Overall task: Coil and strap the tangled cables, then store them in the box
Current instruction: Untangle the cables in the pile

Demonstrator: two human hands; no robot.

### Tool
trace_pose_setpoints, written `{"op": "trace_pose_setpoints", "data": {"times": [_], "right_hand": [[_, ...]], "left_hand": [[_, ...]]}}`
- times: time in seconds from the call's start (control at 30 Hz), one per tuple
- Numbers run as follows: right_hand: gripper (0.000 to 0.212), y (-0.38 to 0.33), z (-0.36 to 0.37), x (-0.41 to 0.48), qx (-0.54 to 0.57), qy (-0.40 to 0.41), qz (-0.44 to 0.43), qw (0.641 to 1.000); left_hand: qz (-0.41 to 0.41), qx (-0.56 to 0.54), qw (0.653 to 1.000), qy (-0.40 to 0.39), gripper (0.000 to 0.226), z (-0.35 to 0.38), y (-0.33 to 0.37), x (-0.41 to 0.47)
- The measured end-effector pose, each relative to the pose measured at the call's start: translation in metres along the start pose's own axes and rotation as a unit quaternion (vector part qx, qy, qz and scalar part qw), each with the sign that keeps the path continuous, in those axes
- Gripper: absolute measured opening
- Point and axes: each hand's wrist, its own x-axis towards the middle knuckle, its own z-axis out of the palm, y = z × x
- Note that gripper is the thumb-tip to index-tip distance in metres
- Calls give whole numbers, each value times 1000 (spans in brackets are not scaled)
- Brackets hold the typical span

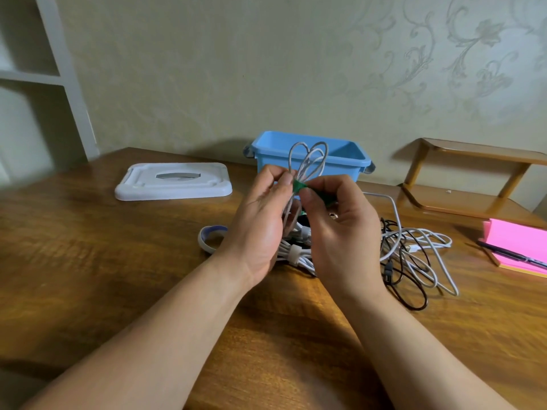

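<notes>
My left hand [260, 220] holds a coiled grey cable [307, 161] upright above the table, its loops fanning out at the top. A green strap [299, 185] is wrapped around the coil's middle, and my right hand [334, 220] pinches the strap's free end. Behind the hands stands the open blue box [352, 161], with its white lid [174, 181] lying flat to the left. A tangle of white and black cables [414, 255] lies on the table to the right. Below my hands lies a white cable bundle with a pale strap [294, 253].
A blue-and-white strap loop [208, 236] lies left of my hands. A pink notepad [518, 247] with a dark pen [515, 255] sits at the right edge. A small wooden shelf [473, 179] stands at the back right, white shelving [44, 78] at the far left.
</notes>
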Motion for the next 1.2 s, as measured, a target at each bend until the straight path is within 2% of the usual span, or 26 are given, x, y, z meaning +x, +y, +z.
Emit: {"op": "trace_pose_setpoints", "data": {"times": [0.17, 0.3, 0.43, 0.53, 0.6, 0.67, 0.73, 0.9, 1.07, 1.2], "right_hand": [[17, 1, -4, 1, -122, 3, -80, 989], [12, 2, -8, 3, -173, 5, -149, 974], [12, 5, -5, 4, -182, 22, -151, 971], [15, 6, -1, 1, -135, 23, -96, 986], [14, 6, 3, 0, -31, 1, -10, 999], [10, 5, 5, 2, 126, -38, 88, 987], [5, 9, 2, 5, 214, -76, 144, 963], [19, 18, -7, 13, 282, -117, 174, 936], [35, 18, -15, 19, 313, -170, 179, 917], [32, 18, -18, 20, 276, -178, 165, 930]], "left_hand": [[-33, 59, 998, -2, 29, 1, 2, -3], [-8, 75, 997, 19, 30, 3, 1, -3], [16, 91, 994, 56, 23, 4, -1, -4], [31, 67, 995, 70, 21, 5, -1, -3], [37, 53, 995, 79, 20, 4, 0, -2], [31, 36, 996, 76, 21, 2, 0, -1], [18, 17, 997, 68, 24, 0, 2, 0], [-3, 0, 999, 34, 28, 1, 9, -1], [-18, -8, 1000, 13, 19, -1, 10, -1], [-3, 69, 998, 11, 27, -2, 6, -1]]}}
